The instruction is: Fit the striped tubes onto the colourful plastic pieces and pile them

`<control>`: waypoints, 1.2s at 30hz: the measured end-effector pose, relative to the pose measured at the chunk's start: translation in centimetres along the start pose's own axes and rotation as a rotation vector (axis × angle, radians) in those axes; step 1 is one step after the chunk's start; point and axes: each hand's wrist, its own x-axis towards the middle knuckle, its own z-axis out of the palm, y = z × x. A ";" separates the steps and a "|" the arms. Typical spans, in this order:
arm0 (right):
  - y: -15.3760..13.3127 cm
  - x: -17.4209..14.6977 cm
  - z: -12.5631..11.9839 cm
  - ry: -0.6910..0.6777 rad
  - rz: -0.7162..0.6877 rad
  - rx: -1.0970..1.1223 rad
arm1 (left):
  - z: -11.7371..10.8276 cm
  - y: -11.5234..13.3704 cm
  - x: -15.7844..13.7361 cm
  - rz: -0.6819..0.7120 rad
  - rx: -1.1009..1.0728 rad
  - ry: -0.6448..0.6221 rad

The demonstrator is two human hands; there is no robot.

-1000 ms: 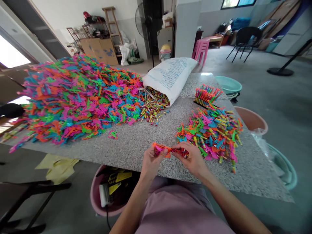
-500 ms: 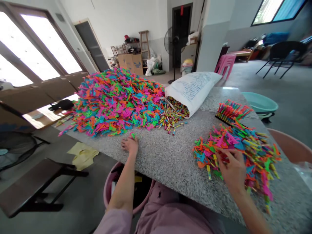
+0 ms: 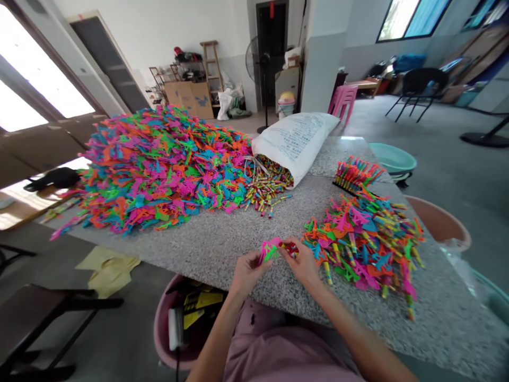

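Pink-and-green moulded plastic pieces [image 3: 270, 249]: just below centre frame, pinched by the left hand [image 3: 245, 271].
Small shiny red tubes [image 3: 291, 248]: right beside them, the right hand [image 3: 304, 266] pinching; end contact, can't tell.
Fingertip work: looks like fitting tube to plastic; the move wants ends lined up, steady.
Loose multicoloured plastic-and-tube heap [image 3: 360, 239]: right of frame.
White printed sack [image 3: 296, 140]: upper centre.

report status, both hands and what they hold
Left hand: holding pink and green plastic pieces. Right hand: holding small reddish pieces. Multicoloured pile close beside right hand.
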 end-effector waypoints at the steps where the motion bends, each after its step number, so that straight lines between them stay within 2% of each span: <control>1: -0.1 -0.4 0.0 -0.034 0.017 0.013 | 0.4 0.5 -0.2 -0.028 -0.120 0.037; 3: -0.4 -1.1 -0.3 -0.071 0.020 0.029 | 1.0 1.6 -0.2 -0.070 -0.327 0.166; 5: -1.0 -1.3 -1.1 -0.022 0.001 0.035 | 1.4 2.5 -0.2 -0.097 -0.428 0.249; 7: -1.5 -1.1 -2.3 0.100 -0.022 0.025 | 1.8 3.4 -0.4 -0.122 -0.357 0.191; 9: -1.9 -0.7 -3.4 0.190 -0.027 0.023 | 2.2 4.3 -0.6 -0.118 -0.192 0.047; 11: -2.1 -0.6 -3.9 0.165 -0.018 0.044 | 2.6 4.9 -0.7 -0.091 -0.102 -0.051; 14: -2.4 -1.4 -3.4 0.026 0.016 0.116 | 3.1 5.3 -0.5 -0.042 -0.206 0.037; 16: -2.7 -2.2 -2.9 -0.010 -0.003 0.146 | 3.2 5.3 -0.4 -0.048 -0.338 0.124; 18: -3.0 -2.7 -2.8 0.009 -0.017 0.154 | 3.4 5.4 -0.5 -0.111 -0.433 0.129; 21: -3.4 -2.8 -3.6 0.091 0.034 0.177 | 4.0 5.7 -1.1 -0.176 -0.474 0.104; 26: -3.7 -2.7 -4.3 0.176 0.057 0.185 | 5.3 6.0 -1.8 -0.150 -0.553 0.174; 32: -3.8 -3.0 -4.1 0.261 0.058 0.181 | 5.6 6.3 -1.7 -0.139 -0.586 0.159; 36: -3.7 -2.8 -4.1 0.274 0.004 0.163 | 5.7 6.7 -1.6 -0.162 -0.585 0.155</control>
